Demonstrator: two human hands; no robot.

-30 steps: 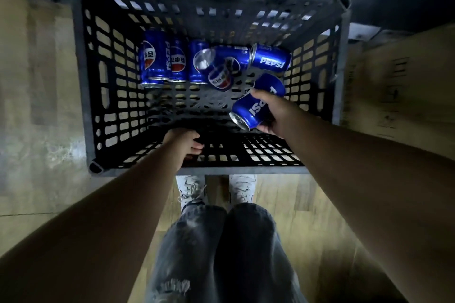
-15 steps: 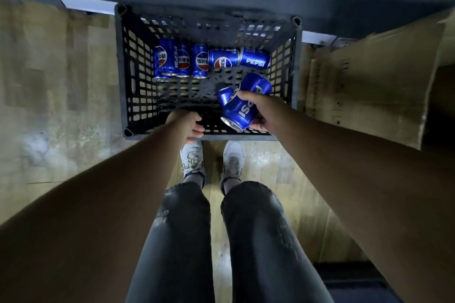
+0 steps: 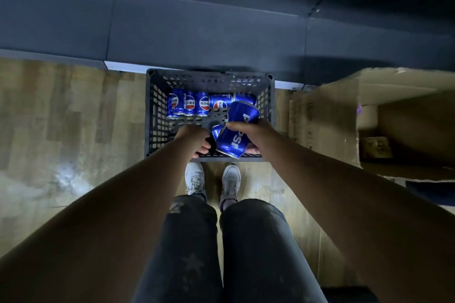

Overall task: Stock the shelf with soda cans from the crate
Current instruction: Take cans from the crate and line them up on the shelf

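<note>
A black plastic crate [image 3: 150,115] stands on the wooden floor in front of my feet. Several blue soda cans [image 3: 189,104] are lined up along its far wall, some upright, some lying down. One more can [image 3: 216,130] lies further forward on the crate bottom. My right hand [image 3: 248,128] grips two blue cans above the crate's near right part: a nearer can [image 3: 231,142] and a farther can [image 3: 245,112]. My left hand [image 3: 194,138] hovers over the near rim with fingers loosely curled, and I see nothing in it. The dark shelf [image 3: 221,19] runs behind the crate.
An open cardboard box [image 3: 330,118] stands to the right of the crate, against the shelf base. My legs and white shoes [image 3: 195,177] are just behind the crate's near rim. Bare wooden floor [image 3: 73,118] lies to the left.
The view has risen away from the crate, which now looks smaller. My right hand has lifted the two cans up and toward the near rim. My left hand rose along with it.
</note>
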